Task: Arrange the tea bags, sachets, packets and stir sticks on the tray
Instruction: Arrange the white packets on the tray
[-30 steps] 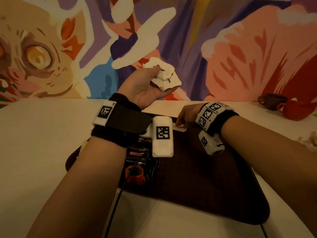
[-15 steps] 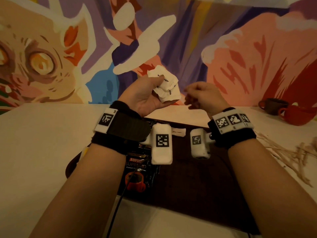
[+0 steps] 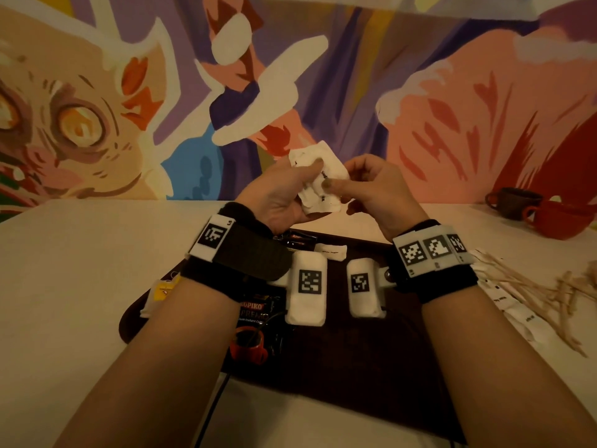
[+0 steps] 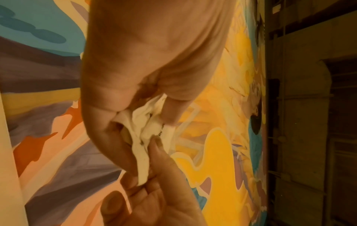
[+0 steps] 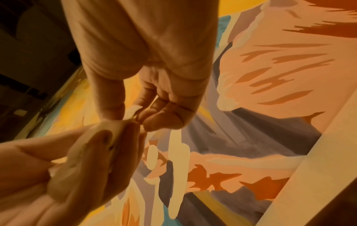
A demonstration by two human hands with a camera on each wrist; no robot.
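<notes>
Above the tray [image 3: 339,367], the left hand [image 3: 274,195] clutches a bunch of white sachets [image 3: 319,185] while the right hand [image 3: 371,185] pinches one at its edge, seemingly to peel it free for placing beside the sachet [image 3: 330,252] already on the tray.

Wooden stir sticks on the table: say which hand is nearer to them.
Right. The right hand is raised over the tray's far edge, on the stir sticks' side; the left hand is further away.

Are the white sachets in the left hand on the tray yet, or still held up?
Held up: the white sachets sit bunched in the left hand above the tray, right hand pinching one.
</notes>
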